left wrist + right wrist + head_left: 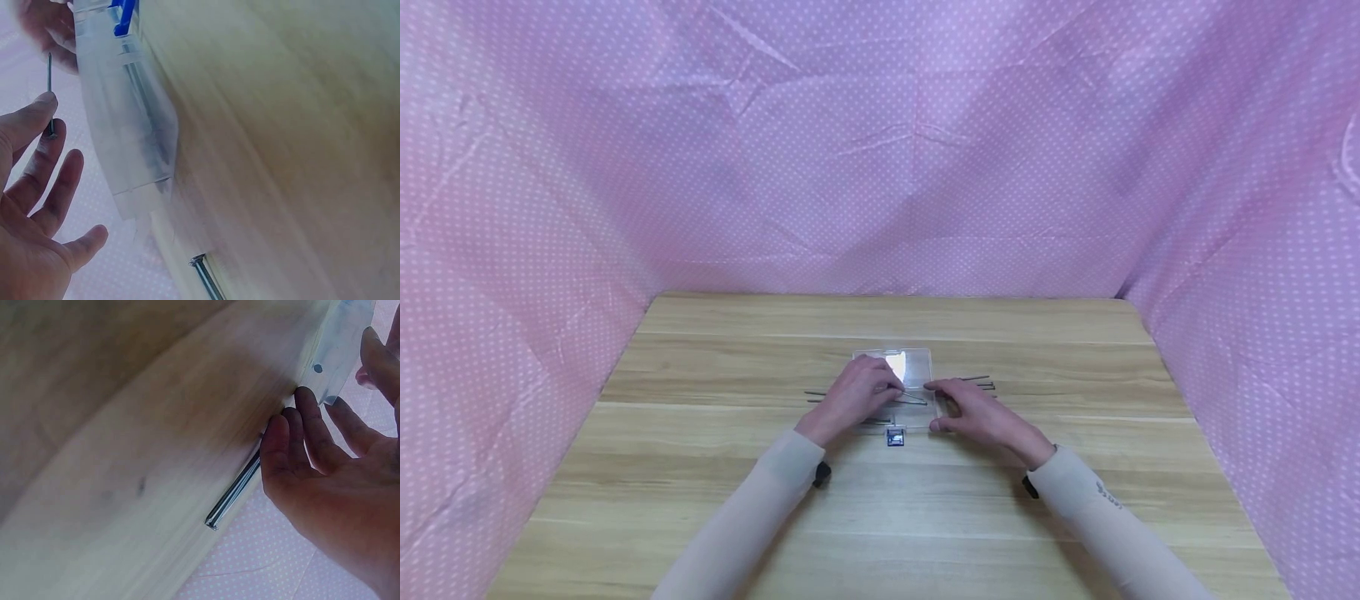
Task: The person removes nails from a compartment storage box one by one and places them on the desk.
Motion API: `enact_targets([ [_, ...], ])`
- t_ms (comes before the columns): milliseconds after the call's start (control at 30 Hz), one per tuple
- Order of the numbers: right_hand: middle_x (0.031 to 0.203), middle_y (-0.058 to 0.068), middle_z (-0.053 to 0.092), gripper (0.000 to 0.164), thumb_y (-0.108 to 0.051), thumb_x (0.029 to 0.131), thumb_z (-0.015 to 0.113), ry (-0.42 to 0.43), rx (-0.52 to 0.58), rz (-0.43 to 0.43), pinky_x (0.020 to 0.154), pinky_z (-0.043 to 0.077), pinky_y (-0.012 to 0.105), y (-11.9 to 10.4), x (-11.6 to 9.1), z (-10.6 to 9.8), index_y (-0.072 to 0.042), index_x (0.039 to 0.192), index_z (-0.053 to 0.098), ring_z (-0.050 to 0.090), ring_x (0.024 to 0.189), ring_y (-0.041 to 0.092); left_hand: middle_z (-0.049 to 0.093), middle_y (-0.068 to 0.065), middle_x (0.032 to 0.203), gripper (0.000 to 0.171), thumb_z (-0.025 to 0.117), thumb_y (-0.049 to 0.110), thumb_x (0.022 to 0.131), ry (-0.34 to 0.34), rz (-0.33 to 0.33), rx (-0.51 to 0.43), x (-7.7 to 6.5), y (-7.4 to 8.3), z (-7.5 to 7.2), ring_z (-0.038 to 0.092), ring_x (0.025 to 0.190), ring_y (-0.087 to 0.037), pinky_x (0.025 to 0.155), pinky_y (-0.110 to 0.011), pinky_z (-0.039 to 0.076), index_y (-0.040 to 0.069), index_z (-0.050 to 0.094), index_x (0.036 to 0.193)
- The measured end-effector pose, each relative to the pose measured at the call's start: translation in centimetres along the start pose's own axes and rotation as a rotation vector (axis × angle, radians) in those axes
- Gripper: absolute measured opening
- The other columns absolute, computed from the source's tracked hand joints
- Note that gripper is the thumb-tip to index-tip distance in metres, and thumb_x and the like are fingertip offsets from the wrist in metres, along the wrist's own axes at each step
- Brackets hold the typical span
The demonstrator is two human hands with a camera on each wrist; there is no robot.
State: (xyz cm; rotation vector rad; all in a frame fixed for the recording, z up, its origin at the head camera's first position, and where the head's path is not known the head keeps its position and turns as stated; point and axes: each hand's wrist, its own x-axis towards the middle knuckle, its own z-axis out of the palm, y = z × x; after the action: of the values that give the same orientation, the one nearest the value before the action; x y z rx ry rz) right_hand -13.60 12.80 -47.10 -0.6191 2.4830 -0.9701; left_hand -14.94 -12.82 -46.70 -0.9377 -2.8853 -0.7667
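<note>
A clear plastic box (917, 364) with a blue latch (895, 437) lies on the table in the head view. Over it, my left hand (856, 392) pinches a nail (49, 81) between thumb and forefinger; the left wrist view shows the nail's flat head by the fingertips. At the box's right side my right hand (977, 412) rests with thumb and fingers spread, its fingertips at the box edge (340, 350). It grips nothing that I can see. In the left wrist view, several nails (140, 94) show blurred through the box wall.
More nails (814, 397) lie on the table left of the box, partly behind my left hand. Several others (985, 384) lie to its right, beyond my right hand. Pink dotted cloth (880, 167) hangs around the wooden table (925, 525).
</note>
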Motion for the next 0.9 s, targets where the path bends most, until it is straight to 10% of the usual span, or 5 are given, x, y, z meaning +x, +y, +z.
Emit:
enact_targets([
  [900,0.15,0.013,0.055,0.066,-0.026,0.092,0.08,0.002,0.016,-0.018,0.117,0.038,0.053,0.4,-0.1,0.0,-0.006,0.149,0.053,0.047,0.141,0.034,0.07,0.003,0.102,0.005,0.079,0.015,0.092,0.123,-0.034,-0.07,-1.5,0.6,-1.7,0.062,0.104,-0.02,0.109,-0.044,0.044,0.015,0.079,0.097],
])
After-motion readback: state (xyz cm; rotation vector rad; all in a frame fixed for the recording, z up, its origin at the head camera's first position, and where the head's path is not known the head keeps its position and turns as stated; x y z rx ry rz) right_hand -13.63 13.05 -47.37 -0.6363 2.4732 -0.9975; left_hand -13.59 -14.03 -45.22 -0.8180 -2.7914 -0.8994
